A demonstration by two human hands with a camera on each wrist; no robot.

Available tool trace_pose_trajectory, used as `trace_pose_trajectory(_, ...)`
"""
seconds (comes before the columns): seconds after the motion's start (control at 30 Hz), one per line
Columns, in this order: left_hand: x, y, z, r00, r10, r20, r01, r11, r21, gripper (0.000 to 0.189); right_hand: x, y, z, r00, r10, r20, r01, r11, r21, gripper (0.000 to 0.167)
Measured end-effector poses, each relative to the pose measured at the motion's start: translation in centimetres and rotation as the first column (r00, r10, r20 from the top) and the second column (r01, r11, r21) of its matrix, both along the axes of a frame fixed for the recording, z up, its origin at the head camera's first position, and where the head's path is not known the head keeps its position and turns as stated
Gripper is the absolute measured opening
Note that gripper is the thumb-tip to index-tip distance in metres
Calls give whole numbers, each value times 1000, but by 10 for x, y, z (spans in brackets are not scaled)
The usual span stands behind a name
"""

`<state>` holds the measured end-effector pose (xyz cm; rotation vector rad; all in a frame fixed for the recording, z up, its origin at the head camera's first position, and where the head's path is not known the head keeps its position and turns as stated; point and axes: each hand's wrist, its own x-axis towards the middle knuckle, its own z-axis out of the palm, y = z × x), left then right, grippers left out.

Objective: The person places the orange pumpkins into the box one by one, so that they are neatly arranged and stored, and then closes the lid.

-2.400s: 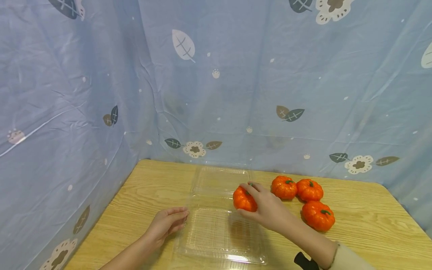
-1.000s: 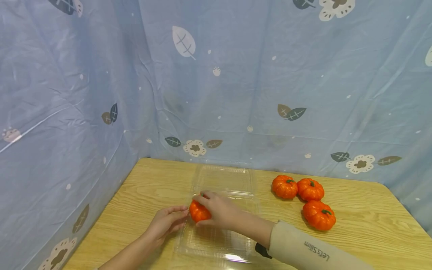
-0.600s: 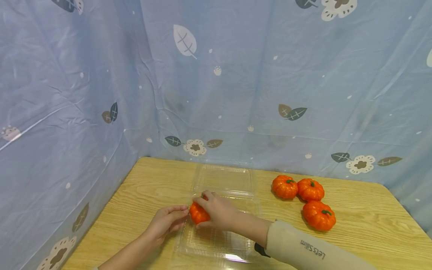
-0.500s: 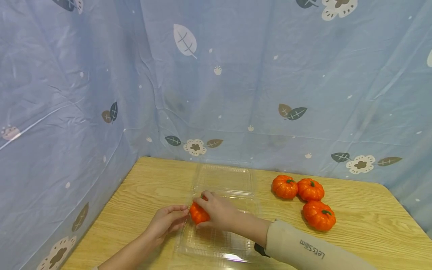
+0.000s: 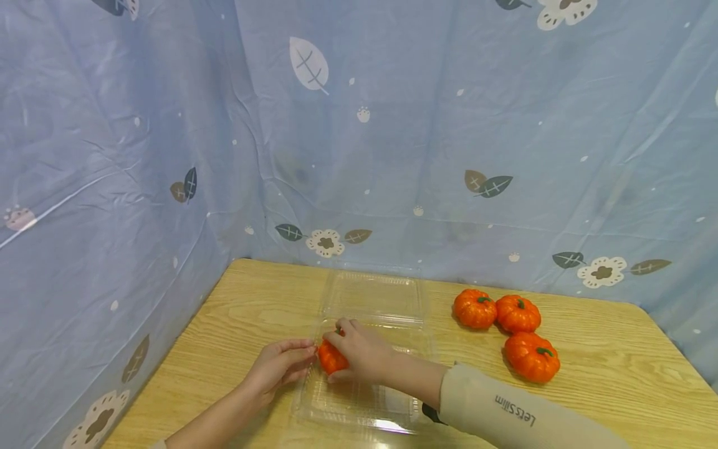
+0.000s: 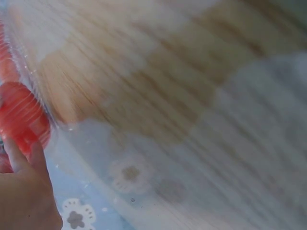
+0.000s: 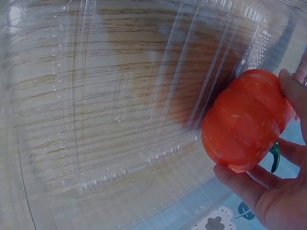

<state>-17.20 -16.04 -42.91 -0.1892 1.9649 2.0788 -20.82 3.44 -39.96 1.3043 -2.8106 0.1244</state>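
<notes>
A pumpkin (image 5: 331,359) in the clear box (image 5: 367,411)

Head: the right hand (image 5: 363,355) wraps the pumpkin; the left hand (image 5: 278,366) is just left of that grip. Left wrist: can't tell if the left hand pinches. Right wrist: snug hug; probably setting-down time, so next means gently letting go.
</notes>
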Motion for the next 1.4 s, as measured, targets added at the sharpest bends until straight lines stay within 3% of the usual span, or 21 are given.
trace_pose_trajectory(0.43, -3, 1, 0, 1000, -2, 1, 2, 1000, 9, 44, 0, 5, 6, 997, -23, 71, 23, 1000, 2, 78)
trace_pose_trajectory(0.97, -2, 2, -2, 1000, 2, 13, -2, 1000, 17, 47, 12, 25, 28, 995, -1, 96, 4, 1000, -27, 72)
trace_pose_trajectory(1.17, -2, 3, -2, 999, 28, 23, -28, 999, 17, 45, 19, 40, 45, 992, 11, 126, -5, 999, -46, 67)
trace_pose_trajectory(1.4, -1, 4, -1, 999, 36, 25, -36, 999, 15, 46, 27, 66, 60, 999, 7, 35, -5, 998, -55, 56)
